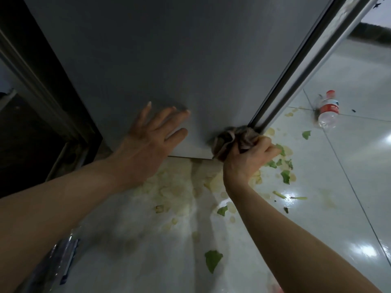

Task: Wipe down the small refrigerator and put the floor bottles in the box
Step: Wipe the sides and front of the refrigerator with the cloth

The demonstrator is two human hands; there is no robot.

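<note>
Head view: cloth in right hand, against refrigerator bottom corner.

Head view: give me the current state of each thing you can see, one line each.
Refrigerator: upright, door seam at its right edge.
Left hand: open, flat against the refrigerator's side.
Right hand: closed around the cloth.
Cloth: bunched, pressed to the refrigerator's lower corner.
Bottle: lying on the floor, red cap on.
Floor: glossy tiles, stained, littered with green scraps.
</note>
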